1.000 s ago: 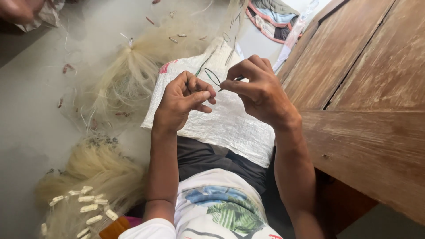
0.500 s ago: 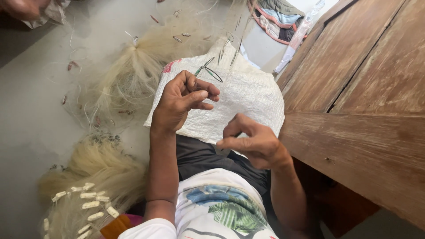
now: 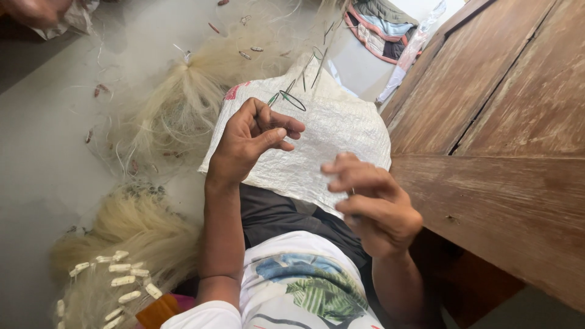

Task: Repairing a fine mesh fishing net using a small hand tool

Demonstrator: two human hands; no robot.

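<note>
Pale netting spreads over the floor; left hand pinches a dark thread loop above the white sack. Right hand, loosely curled, has drawn back toward the lap, parting from the left.

We saw open room over the white woven sack on the lap, between our left hand and right hand, which were apart. To the right, the wooden door stood close beside the right hand and shut off that side. To the left, heaps of pale fine netting with small white floats covered the floor. Thin dark cord loops crossed the air just above the left fingertips.
</note>
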